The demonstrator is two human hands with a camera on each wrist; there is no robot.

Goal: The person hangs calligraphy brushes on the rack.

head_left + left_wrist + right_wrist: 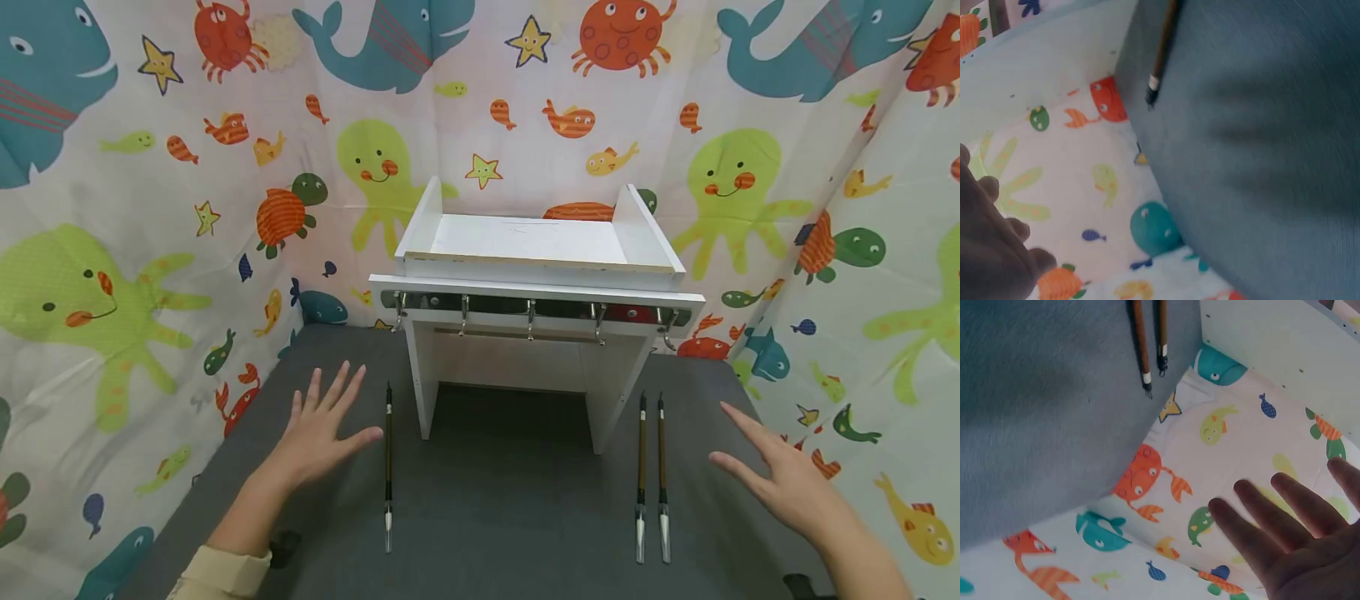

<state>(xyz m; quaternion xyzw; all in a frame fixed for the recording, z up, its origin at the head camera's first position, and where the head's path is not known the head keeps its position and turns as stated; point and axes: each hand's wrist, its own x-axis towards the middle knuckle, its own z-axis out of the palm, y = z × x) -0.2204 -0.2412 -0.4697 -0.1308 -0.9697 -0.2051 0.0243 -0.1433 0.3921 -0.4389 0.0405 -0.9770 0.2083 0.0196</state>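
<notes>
Brushes (388, 467), 3 in all, lie between the outstretched left hand (317, 437) and right hand (793, 479), fingers (350, 393) spread apart.

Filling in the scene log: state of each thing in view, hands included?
Left hand: fingers spread, holding nothing
Right hand: fingers spread, holding nothing
Left brush: lying on dark tabletop, apparently capped
Inner right brush: lying flat, apparently capped
Outer right brush: lying flat, apparently capped
White shelf: standing upright
Metal hooks: all five bare
Patterned curtain: hanging
</notes>
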